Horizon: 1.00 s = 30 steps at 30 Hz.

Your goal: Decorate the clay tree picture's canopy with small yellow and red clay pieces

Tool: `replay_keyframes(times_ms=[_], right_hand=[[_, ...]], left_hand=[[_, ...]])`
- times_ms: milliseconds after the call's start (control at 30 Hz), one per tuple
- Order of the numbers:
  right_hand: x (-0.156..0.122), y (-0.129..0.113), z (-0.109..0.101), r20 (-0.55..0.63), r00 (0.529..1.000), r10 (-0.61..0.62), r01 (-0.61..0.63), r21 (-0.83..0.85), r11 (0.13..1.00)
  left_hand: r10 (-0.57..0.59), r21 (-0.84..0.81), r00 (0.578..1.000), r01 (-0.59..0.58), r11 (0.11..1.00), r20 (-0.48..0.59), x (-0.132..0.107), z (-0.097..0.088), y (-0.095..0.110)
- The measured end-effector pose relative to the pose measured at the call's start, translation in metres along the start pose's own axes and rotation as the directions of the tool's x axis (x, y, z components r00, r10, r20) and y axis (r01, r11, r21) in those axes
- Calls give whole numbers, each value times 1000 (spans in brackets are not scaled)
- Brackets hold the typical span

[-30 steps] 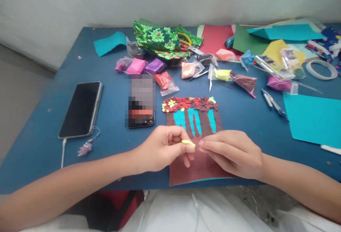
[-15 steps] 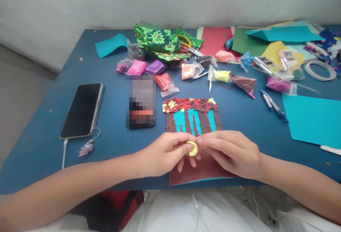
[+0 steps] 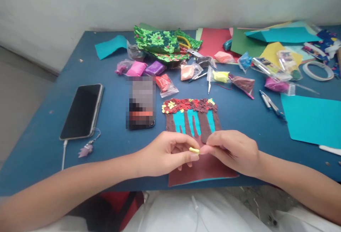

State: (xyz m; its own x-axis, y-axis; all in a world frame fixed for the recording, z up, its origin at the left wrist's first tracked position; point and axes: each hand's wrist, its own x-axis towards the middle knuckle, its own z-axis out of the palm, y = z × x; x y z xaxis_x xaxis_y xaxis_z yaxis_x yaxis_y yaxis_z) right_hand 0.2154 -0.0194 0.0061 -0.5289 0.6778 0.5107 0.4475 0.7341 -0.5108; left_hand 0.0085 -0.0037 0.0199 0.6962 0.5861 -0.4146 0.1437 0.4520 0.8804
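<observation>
A small piece of yellow clay (image 3: 194,150) sits between the thumb and index finger of my left hand (image 3: 170,154). My right hand (image 3: 234,152) is beside it with fingers pinched together, its thumb tip close to the clay. Anything inside that pinch is hidden or too small to name. Under both hands lies a clay picture (image 3: 205,170), with brown trunk shapes over turquoise and brown at the bottom. Red, maroon and yellow clay petals (image 3: 186,105) cover its top edge.
Several bagged clay packs, including a yellow pack (image 3: 220,76) and a red pack (image 3: 163,83), lie behind the picture. A charging phone (image 3: 82,111) and a blurred-out device (image 3: 141,103) are at left. Turquoise paper (image 3: 313,120), a compass (image 3: 272,106) and a tape roll (image 3: 318,71) are at right.
The yellow clay has turned from its broad side to its thin edge in my left fingers. My right fingertips have shifted slightly right and down.
</observation>
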Motion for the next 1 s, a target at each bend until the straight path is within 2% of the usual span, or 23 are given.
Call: replay_keyframes(times_ms=[233,367,433,467,533,600,667,767,867,1000], right_hand=[[3,4,-6,54,997,56,-57,20,998],[8,5,-9,43,982,187,-190,82,978],[11,5,-9,48,948,314,-317,193,929],[12,5,-10,66,916,396,-398,276,875],[15,7,-10,140,828,543,-538,468,701],[16,11,-10,229,751,620,-600,630,493],[18,16,-11,301,709,638,-604,725,330],[20,23,-11,403,676,616,-601,786,146],[22,27,-12,540,669,510,-616,787,-25],[25,33,-16,629,670,394,-629,763,-147]], left_hand=[[49,112,999,-49,993,-3,0,-1,-1],[96,182,995,-94,979,-6,-1,-1,0],[113,210,994,-109,972,-5,-2,-2,0],[117,220,993,-113,969,-4,-2,-2,0],[125,238,992,-119,964,-8,-2,-2,0],[136,255,991,-127,958,-17,-2,-2,0],[148,273,989,-136,952,-24,-3,-3,1],[164,298,986,-150,943,-21,-4,-3,1],[173,336,985,-159,928,-12,-4,-4,0],[210,403,977,-201,893,24,-4,-7,-1]])
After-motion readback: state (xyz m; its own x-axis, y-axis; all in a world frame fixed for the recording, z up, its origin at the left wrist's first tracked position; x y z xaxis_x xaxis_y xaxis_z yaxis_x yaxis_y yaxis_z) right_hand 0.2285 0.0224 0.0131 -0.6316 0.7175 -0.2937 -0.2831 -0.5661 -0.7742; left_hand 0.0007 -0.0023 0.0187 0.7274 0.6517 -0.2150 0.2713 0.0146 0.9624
